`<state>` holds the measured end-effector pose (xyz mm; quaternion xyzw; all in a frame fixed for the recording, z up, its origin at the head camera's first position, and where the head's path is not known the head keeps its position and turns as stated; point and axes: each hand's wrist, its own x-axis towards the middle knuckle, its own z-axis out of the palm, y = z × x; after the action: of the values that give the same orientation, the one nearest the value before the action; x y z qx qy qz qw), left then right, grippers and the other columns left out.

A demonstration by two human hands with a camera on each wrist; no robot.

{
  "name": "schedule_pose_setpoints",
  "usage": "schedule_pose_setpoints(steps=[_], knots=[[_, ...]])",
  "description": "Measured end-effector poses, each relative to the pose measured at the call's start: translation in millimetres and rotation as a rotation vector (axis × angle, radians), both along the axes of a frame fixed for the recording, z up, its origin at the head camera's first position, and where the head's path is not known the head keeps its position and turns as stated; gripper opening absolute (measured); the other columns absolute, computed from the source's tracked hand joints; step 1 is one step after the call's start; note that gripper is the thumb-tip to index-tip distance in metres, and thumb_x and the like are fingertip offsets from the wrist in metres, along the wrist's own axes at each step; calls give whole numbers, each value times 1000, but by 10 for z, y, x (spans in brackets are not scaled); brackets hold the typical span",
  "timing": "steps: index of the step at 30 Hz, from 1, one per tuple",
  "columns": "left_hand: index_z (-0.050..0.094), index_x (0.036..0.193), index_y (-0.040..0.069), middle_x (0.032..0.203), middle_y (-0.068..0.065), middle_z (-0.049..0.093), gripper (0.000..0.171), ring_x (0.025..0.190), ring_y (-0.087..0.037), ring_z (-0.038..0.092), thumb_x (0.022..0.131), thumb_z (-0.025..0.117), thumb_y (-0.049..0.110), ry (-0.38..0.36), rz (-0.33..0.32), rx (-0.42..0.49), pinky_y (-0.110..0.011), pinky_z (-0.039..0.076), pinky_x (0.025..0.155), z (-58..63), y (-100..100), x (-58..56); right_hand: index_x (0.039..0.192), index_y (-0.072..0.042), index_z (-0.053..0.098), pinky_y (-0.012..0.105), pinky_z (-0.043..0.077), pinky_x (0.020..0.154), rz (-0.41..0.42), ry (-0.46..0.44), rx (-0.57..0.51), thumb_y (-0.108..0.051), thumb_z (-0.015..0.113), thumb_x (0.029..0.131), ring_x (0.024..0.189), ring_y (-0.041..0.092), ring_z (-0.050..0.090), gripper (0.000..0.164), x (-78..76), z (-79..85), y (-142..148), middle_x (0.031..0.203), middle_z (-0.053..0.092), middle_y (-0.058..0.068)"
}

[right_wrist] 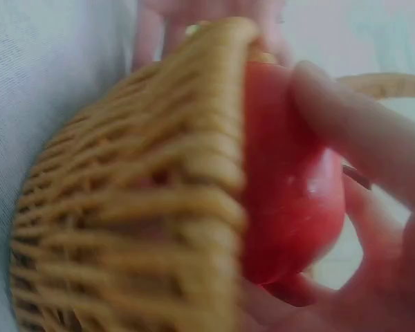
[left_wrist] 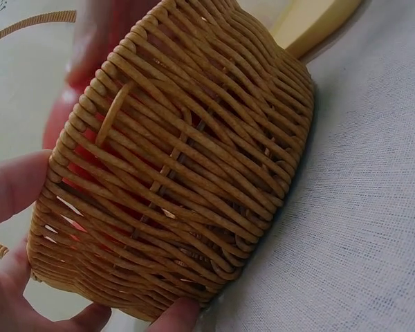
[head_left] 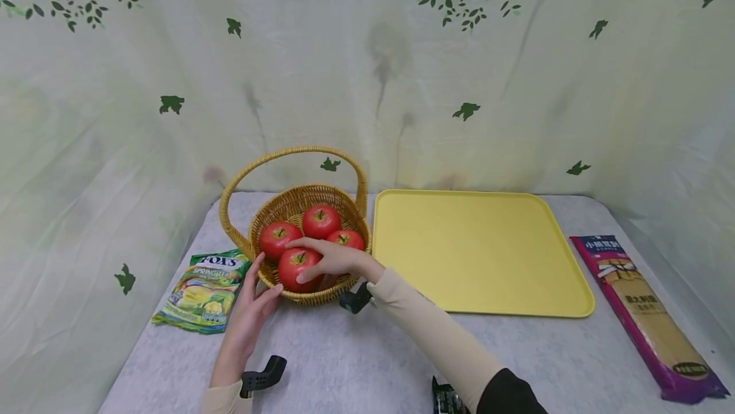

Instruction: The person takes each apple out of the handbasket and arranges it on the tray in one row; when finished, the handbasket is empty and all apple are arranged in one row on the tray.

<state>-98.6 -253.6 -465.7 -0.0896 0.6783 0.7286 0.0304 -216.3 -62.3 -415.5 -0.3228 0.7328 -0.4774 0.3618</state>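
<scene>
Several red apples (head_left: 321, 221) lie inside a round wicker basket (head_left: 310, 299) with a tall arched handle. My right hand (head_left: 339, 259) reaches over the basket's front rim and grips the front apple (head_left: 294, 266), thumb on its near side and fingers across its top. In the right wrist view that apple (right_wrist: 290, 173) sits between thumb and fingers, just behind the rim. My left hand (head_left: 252, 312) holds the basket at its front left. The left wrist view shows its thumb on the rim and its fingertips along the woven wall (left_wrist: 173, 159).
Left of the basket lies a green candy bag (head_left: 203, 293). A yellow tray (head_left: 471, 248) is to the basket's right, and a long purple-edged pasta packet (head_left: 649, 318) lies at the far right. A small black packet (head_left: 446, 398) shows at the bottom edge, partly hidden by the right sleeve.
</scene>
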Motion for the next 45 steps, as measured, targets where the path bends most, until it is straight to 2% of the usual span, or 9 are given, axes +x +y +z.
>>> schedule_pose_setpoints(steps=[3, 5, 12, 15, 20, 26, 30, 34, 45], knots=[[8, 154, 31, 158, -1, -13, 72, 141, -32, 14, 99, 53, 17, 4, 3, 4, -51, 23, 109, -1, 1, 3, 143, -29, 41, 43, 56, 73, -29, -123, -92, -14, 68, 89, 83, 42, 66, 62, -18, 67, 141, 130, 42, 5], [8, 154, 30, 157, -1, -14, 72, 141, -31, 12, 99, 52, 15, 3, 4, 6, -51, 23, 109, -4, 3, 2, 143, -30, 40, 46, 55, 73, -35, -139, -137, -16, 67, 90, 83, 46, 65, 61, -50, 121, 259, 131, 42, 6], [7, 155, 28, 157, -2, -15, 73, 141, -28, 13, 99, 51, 11, 25, -2, 17, -50, 24, 108, -25, 2, 3, 142, -34, 41, 52, 54, 71, -93, -66, -212, -21, 68, 89, 79, 38, 67, 61, -177, 311, 814, 134, 42, 8], [6, 155, 28, 157, -2, -16, 73, 141, -28, 13, 99, 51, 11, 27, -3, 22, -50, 24, 108, -23, 2, 6, 143, -33, 40, 54, 53, 73, -137, -53, -238, -21, 67, 89, 79, 43, 66, 61, -240, 348, 1092, 136, 41, 9], [6, 155, 28, 157, -2, -16, 73, 141, -28, 14, 99, 51, 11, 21, 4, 17, -49, 25, 108, -10, 6, 9, 146, -28, 37, 55, 52, 74, -250, -40, -238, -23, 68, 89, 80, 47, 64, 65, -336, 301, 1538, 136, 41, 14], [7, 154, 30, 157, -2, -16, 73, 141, -27, 14, 99, 51, 12, 5, 19, 11, -49, 25, 108, 3, 10, 16, 147, -25, 34, 57, 51, 75, -427, -17, -163, -29, 68, 89, 81, 50, 63, 68, -410, 79, 1905, 135, 42, 18], [7, 154, 30, 157, -2, -16, 73, 141, -27, 13, 99, 51, 12, -4, 26, 9, -48, 25, 108, 8, 9, 15, 149, -22, 31, 53, 53, 74, -489, -22, -121, -27, 66, 91, 82, 52, 62, 68, -447, -110, 2014, 138, 38, 20], [8, 154, 31, 157, -2, -16, 73, 141, -27, 13, 99, 52, 13, -21, 32, 21, -48, 26, 108, 9, 12, 1, 150, -19, 30, 52, 54, 72, -519, -24, -96, -25, 66, 91, 78, 49, 63, 69, -469, -241, 2018, 138, 36, 20], [9, 154, 29, 157, -1, -15, 72, 141, -26, 15, 99, 52, 13, -5, 13, 13, -48, 26, 108, 12, 10, -19, 148, -19, 35, 45, 56, 65, -522, 76, -15, -29, 70, 89, 69, 42, 65, 69, -483, -322, 1741, 128, 49, 23]])
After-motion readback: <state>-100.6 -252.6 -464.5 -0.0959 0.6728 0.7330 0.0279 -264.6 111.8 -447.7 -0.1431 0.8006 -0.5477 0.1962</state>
